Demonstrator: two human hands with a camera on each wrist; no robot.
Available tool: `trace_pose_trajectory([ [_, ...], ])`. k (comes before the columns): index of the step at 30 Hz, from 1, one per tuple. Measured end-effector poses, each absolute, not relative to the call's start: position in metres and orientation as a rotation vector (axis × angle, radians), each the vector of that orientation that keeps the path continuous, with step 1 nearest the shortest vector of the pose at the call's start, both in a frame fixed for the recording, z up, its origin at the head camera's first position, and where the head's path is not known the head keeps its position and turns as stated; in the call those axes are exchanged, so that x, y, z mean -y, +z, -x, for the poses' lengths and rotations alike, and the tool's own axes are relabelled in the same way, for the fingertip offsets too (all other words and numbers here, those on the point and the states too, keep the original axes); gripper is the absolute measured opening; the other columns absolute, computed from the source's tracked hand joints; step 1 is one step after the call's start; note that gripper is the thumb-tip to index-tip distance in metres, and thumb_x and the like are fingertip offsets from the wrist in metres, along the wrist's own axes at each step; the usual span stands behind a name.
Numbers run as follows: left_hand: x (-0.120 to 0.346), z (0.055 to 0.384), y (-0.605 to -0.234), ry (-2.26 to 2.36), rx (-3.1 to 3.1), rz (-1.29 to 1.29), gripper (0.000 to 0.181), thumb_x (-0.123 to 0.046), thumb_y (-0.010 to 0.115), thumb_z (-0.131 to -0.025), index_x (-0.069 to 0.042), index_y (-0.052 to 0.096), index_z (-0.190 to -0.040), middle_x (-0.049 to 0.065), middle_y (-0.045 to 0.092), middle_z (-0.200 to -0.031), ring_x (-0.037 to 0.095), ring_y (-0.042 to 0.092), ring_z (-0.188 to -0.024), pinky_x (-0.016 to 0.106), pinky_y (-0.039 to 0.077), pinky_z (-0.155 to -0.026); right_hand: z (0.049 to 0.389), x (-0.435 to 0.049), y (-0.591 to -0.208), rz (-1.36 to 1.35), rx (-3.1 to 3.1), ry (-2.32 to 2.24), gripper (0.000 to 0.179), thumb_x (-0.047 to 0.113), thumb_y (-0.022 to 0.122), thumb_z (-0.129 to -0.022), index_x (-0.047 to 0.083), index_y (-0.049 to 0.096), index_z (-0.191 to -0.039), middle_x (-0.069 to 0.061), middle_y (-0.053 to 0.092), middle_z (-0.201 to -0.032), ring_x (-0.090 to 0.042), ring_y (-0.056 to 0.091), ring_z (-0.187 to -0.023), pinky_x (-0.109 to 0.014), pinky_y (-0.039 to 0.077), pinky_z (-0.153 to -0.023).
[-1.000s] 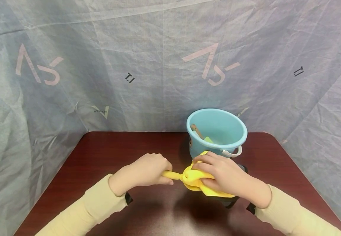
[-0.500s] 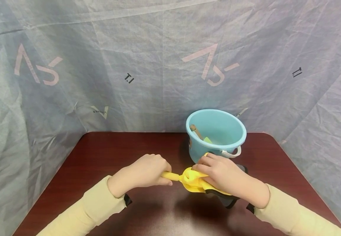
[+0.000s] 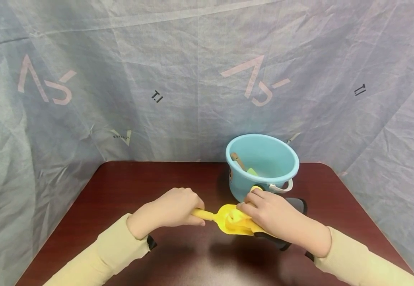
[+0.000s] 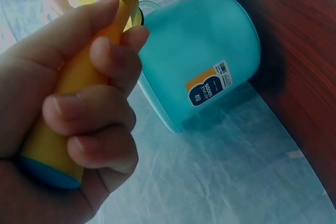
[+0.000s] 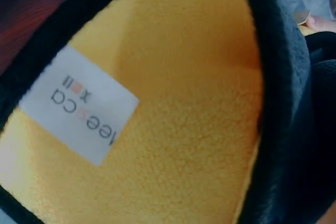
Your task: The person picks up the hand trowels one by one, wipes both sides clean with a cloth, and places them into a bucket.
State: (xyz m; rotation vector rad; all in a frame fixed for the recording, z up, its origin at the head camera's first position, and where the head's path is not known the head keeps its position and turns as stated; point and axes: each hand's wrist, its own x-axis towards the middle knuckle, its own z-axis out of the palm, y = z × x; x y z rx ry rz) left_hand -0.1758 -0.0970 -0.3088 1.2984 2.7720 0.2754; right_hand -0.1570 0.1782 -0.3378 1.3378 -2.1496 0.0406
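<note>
My left hand (image 3: 172, 207) grips the handle of a yellow toy shovel (image 3: 222, 222), with the fingers curled round it. In the left wrist view the shovel handle (image 4: 79, 80) shows a blue end cap. My right hand (image 3: 282, 216) holds a yellow and grey cloth (image 3: 296, 205) with black edging against the shovel's blade. Part of the blade is hidden under the cloth and fingers. Up close in the right wrist view, the fleecy cloth (image 5: 194, 124) bears a white label (image 5: 79, 106) and covers most of the view.
A light blue bucket (image 3: 240, 190) with a white handle (image 3: 282, 187) stands just behind my right hand. Inside it lie a brown-ended stick (image 3: 238, 161) and something light green (image 3: 252, 171). A grey printed curtain (image 3: 192, 79) hangs behind the dark red table (image 3: 149, 178).
My right hand and the cloth have slid a little to the right along the shovel, baring more of its blade. My left hand has shifted slightly left.
</note>
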Motion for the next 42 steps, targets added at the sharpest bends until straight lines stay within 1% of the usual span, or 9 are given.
trace_pose_trajectory([
  [7,0.104,0.178,-0.311,0.267,-2.777,-1.301,0.020,-0.035,0.076,-0.076,-0.023,0.062,-0.066,-0.015,0.044,-0.054,0.003,0.035,-0.049,0.020,0.033,-0.045,0.154,-0.185,-0.338,-1.301,2.176,-0.049,0.036,0.005,0.073,-0.064,0.015,0.062,-0.097,0.002,0.054,-0.081,-0.016,0.047,-0.068,-0.028,0.042,-0.061],
  [11,0.108,0.178,-0.310,0.262,-2.778,-1.299,0.020,-0.035,0.076,-0.076,-0.023,0.063,-0.067,-0.015,0.044,-0.054,0.003,0.035,-0.050,0.020,0.033,-0.046,0.153,-0.190,-0.340,-1.285,2.225,-0.066,0.040,0.007,0.075,-0.061,0.017,0.062,-0.098,0.002,0.054,-0.081,-0.016,0.049,-0.067,-0.034,0.045,-0.066],
  [18,0.115,0.176,-0.309,0.273,-2.780,-1.290,0.020,-0.033,0.077,-0.075,-0.022,0.063,-0.067,-0.015,0.044,-0.055,0.002,0.034,-0.050,0.020,0.032,-0.045,0.152,-0.197,-0.344,-1.286,2.255,-0.035,0.041,0.012,0.081,-0.063,0.018,0.064,-0.100,0.003,0.055,-0.083,-0.016,0.052,-0.069,-0.039,0.048,-0.074],
  [21,0.119,0.175,-0.309,0.281,-2.778,-1.280,0.020,-0.032,0.077,-0.076,-0.022,0.062,-0.067,-0.015,0.043,-0.055,0.002,0.033,-0.050,0.020,0.032,-0.045,0.152,-0.200,-0.345,-1.292,2.248,-0.021,0.040,0.014,0.081,-0.064,0.017,0.064,-0.100,0.003,0.055,-0.084,-0.015,0.052,-0.070,-0.036,0.048,-0.073],
  [25,0.124,0.174,-0.308,0.293,-2.770,-1.252,0.019,-0.033,0.076,-0.076,-0.023,0.062,-0.067,-0.016,0.043,-0.054,0.001,0.034,-0.050,0.020,0.032,-0.046,0.152,-0.204,-0.346,-1.304,2.227,0.004,0.040,0.013,0.081,-0.063,0.016,0.063,-0.099,0.003,0.054,-0.084,-0.015,0.050,-0.069,-0.029,0.046,-0.066],
  [34,0.138,0.170,-0.299,0.394,-2.793,-1.214,0.023,-0.031,0.075,-0.075,-0.028,0.056,-0.064,-0.017,0.039,-0.055,0.001,0.034,-0.051,0.021,0.034,-0.047,0.150,-0.213,-0.351,-1.275,2.234,0.020,0.039,0.012,0.081,-0.062,0.017,0.064,-0.096,0.005,0.052,-0.078,-0.011,0.049,-0.067,-0.027,0.045,-0.062],
  [35,0.139,0.170,-0.298,0.394,-2.798,-1.212,0.023,-0.031,0.075,-0.075,-0.028,0.056,-0.064,-0.017,0.039,-0.055,0.001,0.034,-0.052,0.021,0.034,-0.047,0.150,-0.215,-0.351,-1.265,2.237,0.019,0.039,0.011,0.081,-0.062,0.017,0.064,-0.096,0.005,0.052,-0.078,-0.011,0.050,-0.067,-0.027,0.046,-0.063],
  [39,0.145,0.170,-0.300,0.369,-2.819,-1.196,0.023,-0.031,0.075,-0.076,-0.028,0.055,-0.063,-0.017,0.039,-0.055,0.001,0.034,-0.052,0.021,0.034,-0.047,0.150,-0.220,-0.346,-1.232,2.231,0.029,0.040,0.008,0.079,-0.061,0.014,0.065,-0.097,0.003,0.055,-0.081,-0.015,0.058,-0.075,-0.033,0.051,-0.077],
  [42,0.149,0.172,-0.303,0.358,-2.835,-1.167,0.024,-0.031,0.075,-0.076,-0.027,0.055,-0.063,-0.017,0.039,-0.055,0.002,0.035,-0.052,0.021,0.034,-0.047,0.150,-0.223,-0.338,-1.212,2.220,0.029,0.042,0.006,0.079,-0.060,0.012,0.065,-0.099,0.001,0.057,-0.084,-0.018,0.062,-0.083,-0.036,0.052,-0.079],
])
